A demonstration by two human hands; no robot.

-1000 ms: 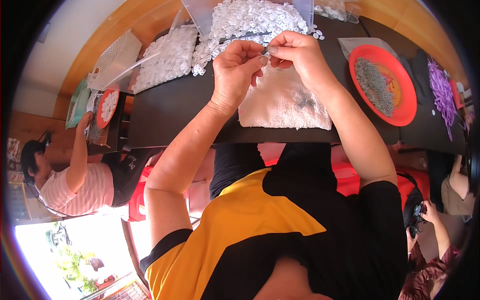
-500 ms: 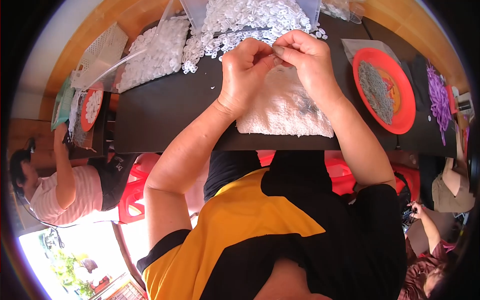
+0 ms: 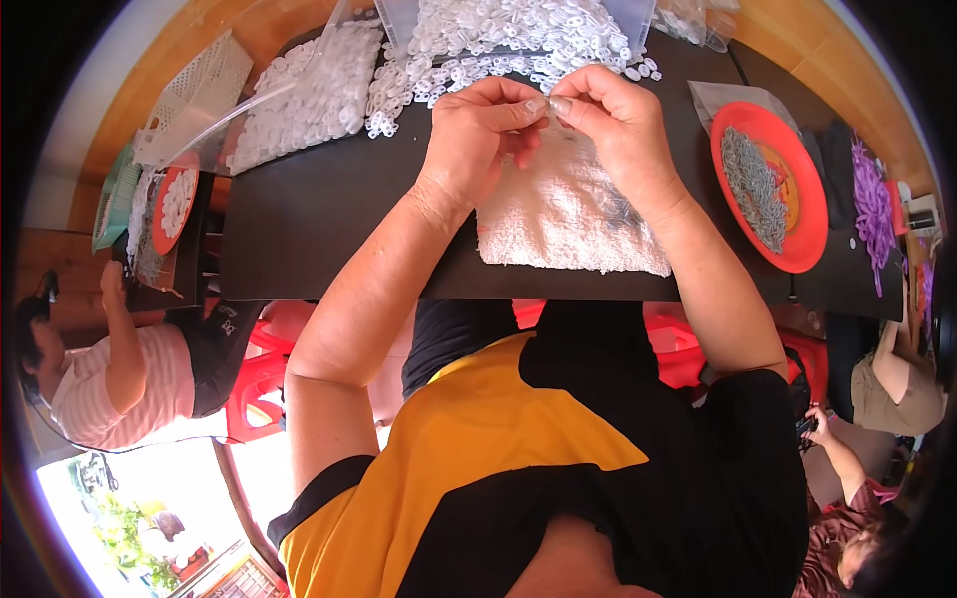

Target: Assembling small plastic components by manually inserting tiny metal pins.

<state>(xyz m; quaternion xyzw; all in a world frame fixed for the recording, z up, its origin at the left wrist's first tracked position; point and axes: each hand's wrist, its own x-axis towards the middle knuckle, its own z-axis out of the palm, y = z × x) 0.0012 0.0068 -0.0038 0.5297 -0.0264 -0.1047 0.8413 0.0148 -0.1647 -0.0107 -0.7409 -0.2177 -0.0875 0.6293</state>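
Above a white towel (image 3: 558, 229), my two hands meet fingertip to fingertip. My left hand (image 3: 474, 135) is closed in a pinch of thumb and forefinger, its lower fingers curled loosely beneath. My right hand (image 3: 623, 130) pinches too, its thumb tip close to the left one. Whatever sits between the fingertips is too small to make out. Just beyond the hands lies a spread of small white plastic pieces with holes (image 3: 399, 95), spilling from a clear bin (image 3: 638, 30). A few thin grey pieces (image 3: 620, 211) rest on the towel beside my right wrist.
To the right stands a red plate (image 3: 809, 239) with a heap of small grey pieces (image 3: 753, 189), near purple strips (image 3: 872, 214). A clear bag of white pieces (image 3: 299, 105) lies at left on the black table (image 3: 319, 219). Other people (image 3: 125, 369) sit at both sides.
My left hand has turned a little, and its lower fingers have loosened from a tighter curl. The fingertips of both hands still meet above the towel. The whole view has shifted slightly.
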